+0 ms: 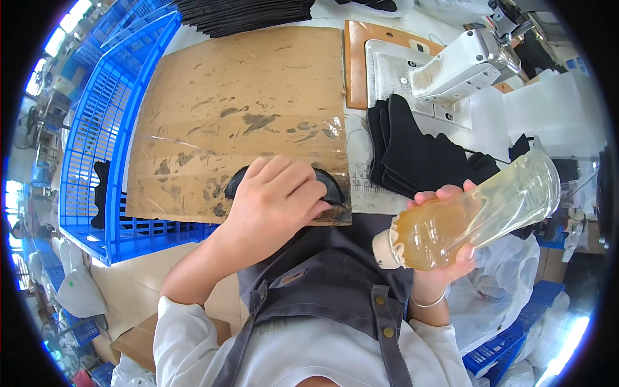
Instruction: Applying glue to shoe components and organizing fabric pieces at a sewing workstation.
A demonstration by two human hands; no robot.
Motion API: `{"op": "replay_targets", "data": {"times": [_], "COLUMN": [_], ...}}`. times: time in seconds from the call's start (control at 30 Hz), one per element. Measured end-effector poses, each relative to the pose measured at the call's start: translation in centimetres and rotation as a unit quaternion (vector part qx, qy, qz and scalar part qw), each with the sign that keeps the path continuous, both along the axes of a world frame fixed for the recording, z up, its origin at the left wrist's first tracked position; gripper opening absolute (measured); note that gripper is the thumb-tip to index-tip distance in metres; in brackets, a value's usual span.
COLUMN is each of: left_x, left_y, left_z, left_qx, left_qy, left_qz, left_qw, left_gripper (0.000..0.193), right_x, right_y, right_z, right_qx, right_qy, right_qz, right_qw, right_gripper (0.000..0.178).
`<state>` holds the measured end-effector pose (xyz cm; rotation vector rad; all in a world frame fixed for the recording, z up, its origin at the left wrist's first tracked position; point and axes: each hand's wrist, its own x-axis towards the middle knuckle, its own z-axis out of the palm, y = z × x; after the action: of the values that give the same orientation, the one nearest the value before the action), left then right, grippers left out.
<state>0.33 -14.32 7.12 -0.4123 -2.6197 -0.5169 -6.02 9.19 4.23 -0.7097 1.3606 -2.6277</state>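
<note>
My left hand [274, 200] bends over a black curved piece [330, 187] at the near edge of a stained cardboard sheet [245, 84]. Its fingers are curled and closed on the piece, covering the middle; only the two rounded ends show. In my right hand [446, 274] is a clear plastic bottle [490, 213], part filled with a yellowish liquid. The bottle is tilted, its beige wrapped mouth [387, 250] pointing down and left, apart from the black piece. Fingers and thumb wrap round its neck end.
Black fabric pieces [412, 148] lie stacked right of the cardboard, beside a white sewing machine [451, 71]. A blue crate [97, 155] stands along the left side. More black pieces [245, 13] are piled at the far edge. A clear plastic bag [496, 277] hangs at the right.
</note>
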Motion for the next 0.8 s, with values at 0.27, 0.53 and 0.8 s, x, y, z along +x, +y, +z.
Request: {"op": "replay_targets", "data": {"times": [0.27, 0.53, 0.8], "left_x": [0.2, 0.0, 1.1], "left_y": [-1.0, -1.3, -3.4], "left_z": [0.7, 0.2, 1.0], "left_qx": [0.167, 0.241, 0.373], "left_qy": [-0.051, -0.114, -0.103], "left_qz": [0.091, 0.047, 0.186], "left_qw": [0.980, 0.963, 0.903], "left_gripper": [0.012, 0.010, 0.007], "right_x": [0.3, 1.0, 1.2], "right_y": [-2.3, -5.4, -5.0], "right_z": [0.8, 1.1, -0.1], "right_qx": [0.026, -0.034, 0.064], "right_qy": [-0.057, -0.143, -0.123], "right_qz": [0.076, 0.255, 0.199], "right_qw": [0.995, 0.956, 0.970], "right_gripper": [0.086, 0.091, 0.093]}}
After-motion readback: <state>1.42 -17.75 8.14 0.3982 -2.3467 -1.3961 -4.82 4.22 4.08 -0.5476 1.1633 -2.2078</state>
